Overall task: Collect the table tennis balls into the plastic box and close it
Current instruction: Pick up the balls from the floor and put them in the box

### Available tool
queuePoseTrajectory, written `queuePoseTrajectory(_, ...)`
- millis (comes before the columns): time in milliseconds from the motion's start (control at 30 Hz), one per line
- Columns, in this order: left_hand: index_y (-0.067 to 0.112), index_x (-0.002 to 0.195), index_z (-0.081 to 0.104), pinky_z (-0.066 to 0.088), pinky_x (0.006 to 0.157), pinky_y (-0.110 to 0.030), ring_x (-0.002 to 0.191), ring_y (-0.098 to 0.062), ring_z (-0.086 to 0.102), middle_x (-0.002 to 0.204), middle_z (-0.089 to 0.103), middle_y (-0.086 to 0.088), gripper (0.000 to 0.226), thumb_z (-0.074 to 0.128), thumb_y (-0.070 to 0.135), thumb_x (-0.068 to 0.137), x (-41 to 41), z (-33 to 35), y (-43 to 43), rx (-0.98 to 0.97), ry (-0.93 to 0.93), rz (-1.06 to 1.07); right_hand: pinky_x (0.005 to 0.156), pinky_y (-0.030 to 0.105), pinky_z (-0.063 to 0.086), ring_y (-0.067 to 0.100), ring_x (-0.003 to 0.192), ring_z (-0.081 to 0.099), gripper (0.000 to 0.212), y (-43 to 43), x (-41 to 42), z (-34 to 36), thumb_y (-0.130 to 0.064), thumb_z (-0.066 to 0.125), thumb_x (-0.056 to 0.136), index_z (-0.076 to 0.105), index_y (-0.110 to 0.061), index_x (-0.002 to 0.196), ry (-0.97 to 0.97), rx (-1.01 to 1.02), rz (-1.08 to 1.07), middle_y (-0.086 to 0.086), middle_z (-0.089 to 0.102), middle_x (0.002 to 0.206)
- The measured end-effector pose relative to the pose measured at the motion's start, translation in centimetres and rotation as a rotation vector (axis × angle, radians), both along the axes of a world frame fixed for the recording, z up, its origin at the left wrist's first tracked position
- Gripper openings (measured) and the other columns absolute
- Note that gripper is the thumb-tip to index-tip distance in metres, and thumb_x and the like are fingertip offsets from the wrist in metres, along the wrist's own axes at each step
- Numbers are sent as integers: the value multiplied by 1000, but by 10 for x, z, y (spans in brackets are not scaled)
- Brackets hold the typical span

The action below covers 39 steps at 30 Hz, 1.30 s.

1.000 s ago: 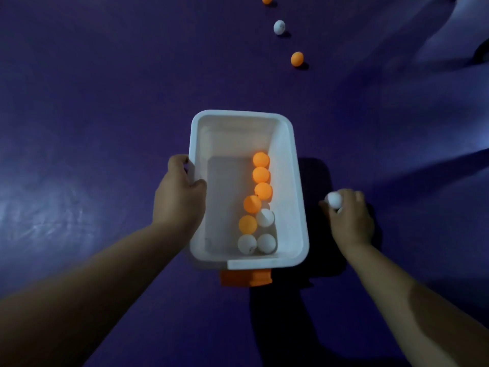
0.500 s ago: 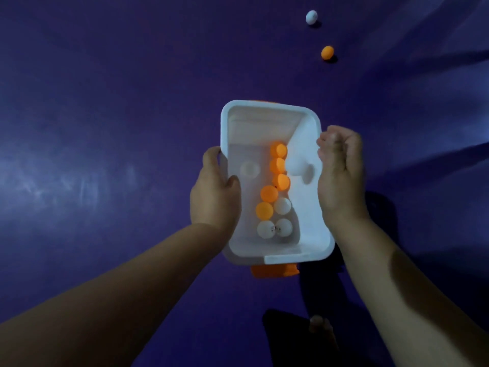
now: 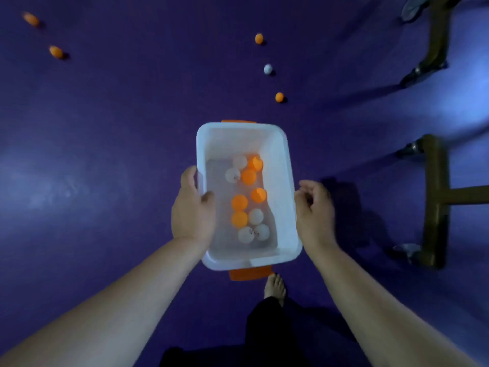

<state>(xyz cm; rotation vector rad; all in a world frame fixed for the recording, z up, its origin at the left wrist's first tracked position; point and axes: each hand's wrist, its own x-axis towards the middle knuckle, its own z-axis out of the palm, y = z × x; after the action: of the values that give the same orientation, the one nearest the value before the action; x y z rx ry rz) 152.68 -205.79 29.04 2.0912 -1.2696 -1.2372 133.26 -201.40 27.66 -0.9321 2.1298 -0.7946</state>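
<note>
Box: white, open-topped, orange latches at both ends, held above the purple floor.
Left hand: gripped the box's left rim, thumb inside.
Right hand: empty, fingers loosely curled, just beside the right wall (a second ago it pinched a white ball, well out to the side).
Balls in box: ten, five orange and five white, two whites more than a second ago.
Loose balls: three ahead of the box, two orange far left, newly in view.
</note>
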Motion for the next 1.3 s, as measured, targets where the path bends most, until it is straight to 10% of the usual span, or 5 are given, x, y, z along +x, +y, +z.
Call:
queuePoseTrajectory(500,24,136,36,41,75,-34,98,-28,59,118,63,-6,51,50,15,89,0,185,-120,-81,-22,229,68,24,51,9,83,60,18,-169,-29,204,-17,50,92,61,-27,102,23,156,238,-12,62,95)
queuePoseTrajectory(1300,18,103,43,37,55,-31,74,-23,55,79,53,10,20,49,12,85,-28,171,-459,23,-142,83,79,30,54,11,84,63,21,-442,-92,163,-11,48,90,65,-23,91,-184,191,-218,-3,67,89)
